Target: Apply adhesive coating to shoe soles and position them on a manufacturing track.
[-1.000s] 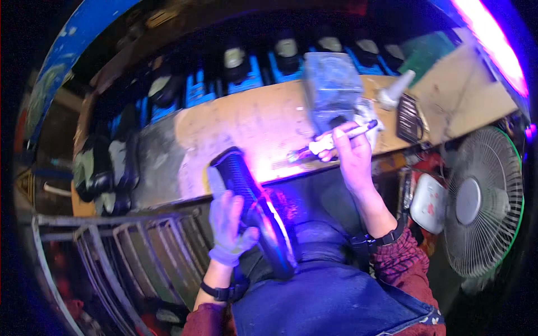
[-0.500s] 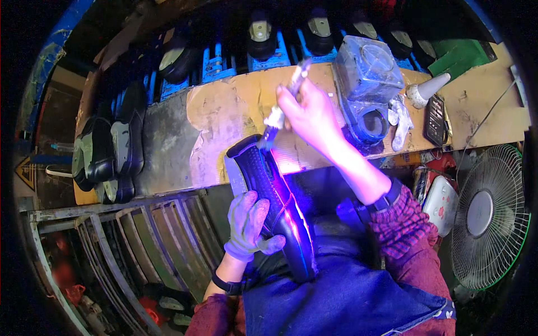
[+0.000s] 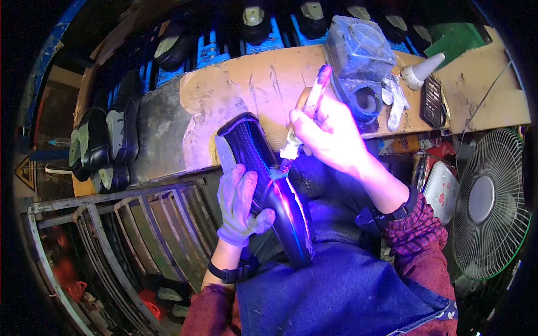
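Closest to us, over the blue apron (image 3: 347, 291) on our lap, our left hand (image 3: 240, 204) in its pale glove wraps around a dark shoe (image 3: 269, 185), fingers clenched on its side so that the shoe lies tilted, its toe end pointing up toward the bench and its heel end down against the apron. A black band sits on that wrist. Just above the glove, our bare right hand (image 3: 328, 134) pinches a thin brush (image 3: 305, 120) between thumb and fingers, the handle slanting up and away, the pale, glue-caked bristle end touching the upper edge of the shoe where a bright violet glow falls on it (the same glow colours the hand and the brush handle). The right sleeve is a red check, with a black strap at the wrist.

Beyond both hands runs the workbench (image 3: 246, 84), a worn tan board smeared with dried patches, its edge bending with the lens. On it, just past the right hand, stands a grimy squarish container (image 3: 361, 59) with a round opening facing us, and beside that lies a crumpled white glove (image 3: 395, 98) and a white cone-shaped nozzle (image 3: 423, 70). A small dark grille-like piece (image 3: 432, 101) rests near them.

To our left, below the bench, a metal rack (image 3: 112, 224) of bars slopes away, and dark shoes (image 3: 106, 140) stand stacked beyond it. To our right, well apart from the hands, a standing fan (image 3: 485, 204) faces us. Farthest off, behind the bench, more shoes sit on blue holders (image 3: 213, 50) in a row.
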Motion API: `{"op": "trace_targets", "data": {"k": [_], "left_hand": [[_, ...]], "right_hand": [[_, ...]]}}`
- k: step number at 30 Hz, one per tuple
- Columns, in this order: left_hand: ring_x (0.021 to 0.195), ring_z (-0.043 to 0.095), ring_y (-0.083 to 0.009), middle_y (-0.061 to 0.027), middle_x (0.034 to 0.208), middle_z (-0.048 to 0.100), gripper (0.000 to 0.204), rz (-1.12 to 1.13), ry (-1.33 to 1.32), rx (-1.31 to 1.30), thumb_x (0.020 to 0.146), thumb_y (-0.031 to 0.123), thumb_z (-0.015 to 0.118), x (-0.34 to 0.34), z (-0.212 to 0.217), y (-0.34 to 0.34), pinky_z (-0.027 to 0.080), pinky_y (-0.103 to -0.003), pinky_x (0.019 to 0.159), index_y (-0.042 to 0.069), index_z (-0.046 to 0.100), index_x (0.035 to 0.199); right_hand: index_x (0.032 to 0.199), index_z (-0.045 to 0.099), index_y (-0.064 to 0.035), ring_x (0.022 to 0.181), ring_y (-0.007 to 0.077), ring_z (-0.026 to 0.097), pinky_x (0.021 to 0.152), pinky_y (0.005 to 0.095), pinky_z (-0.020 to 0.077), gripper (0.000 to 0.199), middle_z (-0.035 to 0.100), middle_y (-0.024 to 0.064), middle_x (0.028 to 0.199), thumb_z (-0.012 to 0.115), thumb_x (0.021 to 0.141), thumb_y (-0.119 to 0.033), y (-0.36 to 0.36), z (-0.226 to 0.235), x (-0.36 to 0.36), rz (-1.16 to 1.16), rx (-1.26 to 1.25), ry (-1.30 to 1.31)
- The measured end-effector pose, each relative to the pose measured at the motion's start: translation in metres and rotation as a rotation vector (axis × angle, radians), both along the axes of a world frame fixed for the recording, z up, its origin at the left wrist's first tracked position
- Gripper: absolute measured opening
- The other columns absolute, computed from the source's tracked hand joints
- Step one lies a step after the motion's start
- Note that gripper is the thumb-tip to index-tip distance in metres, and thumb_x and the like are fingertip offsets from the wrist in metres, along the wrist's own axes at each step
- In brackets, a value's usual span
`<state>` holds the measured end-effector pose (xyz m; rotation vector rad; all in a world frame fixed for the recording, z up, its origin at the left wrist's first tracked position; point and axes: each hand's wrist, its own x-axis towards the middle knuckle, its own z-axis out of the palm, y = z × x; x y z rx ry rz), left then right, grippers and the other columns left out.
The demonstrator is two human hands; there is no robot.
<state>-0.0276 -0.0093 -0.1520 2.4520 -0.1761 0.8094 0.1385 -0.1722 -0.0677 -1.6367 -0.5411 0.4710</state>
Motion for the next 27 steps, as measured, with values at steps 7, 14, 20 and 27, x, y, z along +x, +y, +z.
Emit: {"op": "trace_targets", "data": {"k": [7,14,20,27], "left_hand": [[0.109,0.05,-0.0435,-0.0257,0.123,0.051,0.067,0.049,0.015,-0.108,0.087,0.053,0.048,0.01,0.008,-0.008,0.038,-0.049,0.094,-0.005,0.053,0.122],[0.122,0.046,-0.04,-0.0274,0.131,0.047,0.048,0.117,0.24,-0.48,0.093,0.033,0.047,0.018,0.017,-0.004,0.034,-0.044,0.102,-0.004,0.051,0.124],[0.121,0.047,-0.0405,-0.0208,0.134,0.047,0.067,0.08,0.081,-0.114,0.074,0.01,0.069,0.027,0.036,-0.002,0.038,-0.046,0.101,0.005,0.04,0.135],[0.118,0.05,-0.0362,-0.0188,0.127,0.052,0.068,0.068,0.039,-0.116,0.073,0.016,0.071,0.026,0.057,0.016,0.034,-0.046,0.103,0.001,0.043,0.133]], "right_hand": [[0.079,0.057,-0.0037,0.062,0.0049,0.05,0.054,0.0237,0.0411,0.016,0.053,-0.0009,0.07,0.063,0.086,-0.016,-0.032,0.021,-0.029,-0.019,0.237,-0.03],[0.076,0.056,-0.0027,0.058,0.0076,0.047,0.053,0.0249,0.0396,0.017,0.052,0.0014,0.069,0.065,0.083,-0.014,-0.051,0.048,-0.05,-0.009,0.306,-0.077],[0.079,0.055,-0.0046,0.062,0.018,0.057,0.056,0.0296,0.0442,0.016,0.057,0.0062,0.074,0.071,0.077,-0.006,-0.057,0.06,-0.038,0.252,0.562,-0.577],[0.09,0.054,0.0023,0.074,0.0298,0.066,0.063,0.0395,0.0551,0.026,0.064,0.0233,0.088,0.073,0.079,-0.013,-0.059,0.093,-0.036,0.415,0.557,-0.688]]}}
